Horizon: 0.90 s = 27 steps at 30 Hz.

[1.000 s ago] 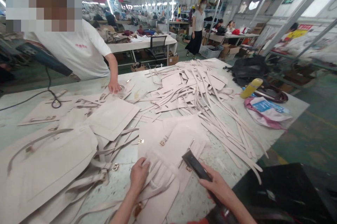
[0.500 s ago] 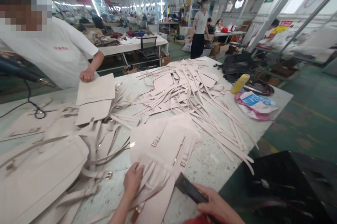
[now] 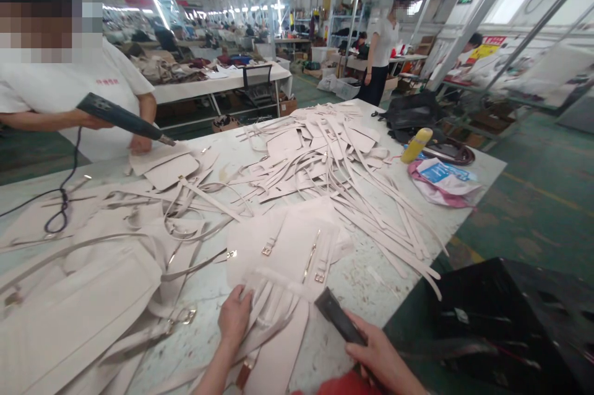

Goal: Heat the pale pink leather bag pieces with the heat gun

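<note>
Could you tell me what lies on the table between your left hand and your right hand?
In the head view, pale straps fan out from under the left hand towards the right hand, which holds a dark tool; beyond the straps, bare table.

Count on the counter (image 3: pixel 371 277): one yellow bottle (image 3: pixel 416 145), one black bag (image 3: pixel 411 115), one pink pouch (image 3: pixel 440 181), one dark tool (image 3: pixel 340 317), one heat gun (image 3: pixel 123 119). Pale straps (image 3: pixel 371 209) and panels (image 3: pixel 283 246): too many and too overlapped to count. Three gold buckles (image 3: pixel 266 250) show on the near panel.
</note>
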Motion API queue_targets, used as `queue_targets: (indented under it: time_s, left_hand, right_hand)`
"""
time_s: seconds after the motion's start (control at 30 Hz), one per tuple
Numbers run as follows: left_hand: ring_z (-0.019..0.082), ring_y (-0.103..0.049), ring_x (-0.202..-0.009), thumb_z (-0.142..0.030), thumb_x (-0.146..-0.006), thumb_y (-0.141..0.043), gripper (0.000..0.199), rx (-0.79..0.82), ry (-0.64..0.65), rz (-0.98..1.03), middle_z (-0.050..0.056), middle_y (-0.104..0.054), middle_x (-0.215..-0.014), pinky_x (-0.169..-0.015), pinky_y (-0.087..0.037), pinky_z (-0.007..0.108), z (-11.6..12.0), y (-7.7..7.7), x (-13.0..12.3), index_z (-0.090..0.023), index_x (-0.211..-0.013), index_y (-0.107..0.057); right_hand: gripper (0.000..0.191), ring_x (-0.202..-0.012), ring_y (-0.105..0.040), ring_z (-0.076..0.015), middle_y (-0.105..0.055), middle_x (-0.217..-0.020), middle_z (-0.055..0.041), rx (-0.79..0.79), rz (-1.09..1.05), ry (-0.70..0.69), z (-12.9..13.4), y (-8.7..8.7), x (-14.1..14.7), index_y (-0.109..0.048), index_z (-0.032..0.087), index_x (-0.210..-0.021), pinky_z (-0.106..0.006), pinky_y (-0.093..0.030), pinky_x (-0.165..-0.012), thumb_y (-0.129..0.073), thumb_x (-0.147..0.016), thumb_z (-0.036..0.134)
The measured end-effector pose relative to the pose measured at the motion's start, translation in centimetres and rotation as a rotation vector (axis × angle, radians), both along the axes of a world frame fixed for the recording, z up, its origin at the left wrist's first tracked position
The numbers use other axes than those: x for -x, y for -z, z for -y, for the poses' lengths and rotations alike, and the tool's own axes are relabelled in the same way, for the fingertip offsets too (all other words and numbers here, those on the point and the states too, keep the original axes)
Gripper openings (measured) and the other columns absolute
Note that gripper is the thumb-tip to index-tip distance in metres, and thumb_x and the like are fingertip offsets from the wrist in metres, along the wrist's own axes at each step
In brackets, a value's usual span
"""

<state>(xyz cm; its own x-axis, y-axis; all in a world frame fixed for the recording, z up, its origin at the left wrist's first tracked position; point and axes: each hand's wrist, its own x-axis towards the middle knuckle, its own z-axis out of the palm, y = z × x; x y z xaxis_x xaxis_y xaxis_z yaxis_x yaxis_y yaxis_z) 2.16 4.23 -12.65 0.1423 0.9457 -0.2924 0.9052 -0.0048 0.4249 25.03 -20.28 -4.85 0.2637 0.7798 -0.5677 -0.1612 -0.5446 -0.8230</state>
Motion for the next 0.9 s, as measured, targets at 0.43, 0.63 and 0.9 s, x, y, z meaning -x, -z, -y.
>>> queue_targets:
  time_s: [0.43, 0.63, 0.9]
  left_hand:
    - [0.024, -0.059, -0.087, -0.044, -0.077, -0.034, 0.037, 0.048, 0.007, 0.006, 0.008, -0.065, -0.095, -0.073, -0.042, 0.030, -0.4, -0.1, 0.4, -0.022, -0.100, -0.053]
    - [0.024, -0.058, -0.096, -0.047, -0.076, -0.032, 0.045, 0.080, 0.030, 0.013, 0.011, -0.064, -0.105, -0.082, -0.043, 0.032, -0.9, 0.8, 1.2, -0.020, -0.108, -0.049]
    - [0.024, -0.060, -0.096, -0.047, -0.073, -0.037, 0.042, 0.054, 0.041, 0.089, 0.007, -0.067, -0.101, -0.083, -0.046, 0.031, -0.8, 1.2, 2.3, -0.019, -0.098, -0.057]
  right_hand:
    - [0.063, -0.090, -0.058, -0.0262, -0.067, -0.097, 0.0014, -0.076, 0.027, -0.151, -1.6, -1.1, -0.3, -0.053, 0.022, -0.113, -0.031, -0.046, -0.078, -0.056, -0.051, 0.016]
    - [0.066, -0.083, -0.060, -0.0285, -0.067, -0.100, -0.0040, -0.143, 0.072, -0.014, -2.0, 0.6, -1.7, -0.049, 0.022, -0.118, -0.038, -0.048, -0.077, -0.059, -0.053, 0.028]
    - [0.068, -0.034, -0.050, -0.0164, -0.055, -0.049, 0.0039, 0.023, 0.163, 0.274, -6.2, -0.6, -7.9, -0.030, 0.020, -0.128, -0.028, -0.041, -0.031, -0.049, -0.067, 0.044]
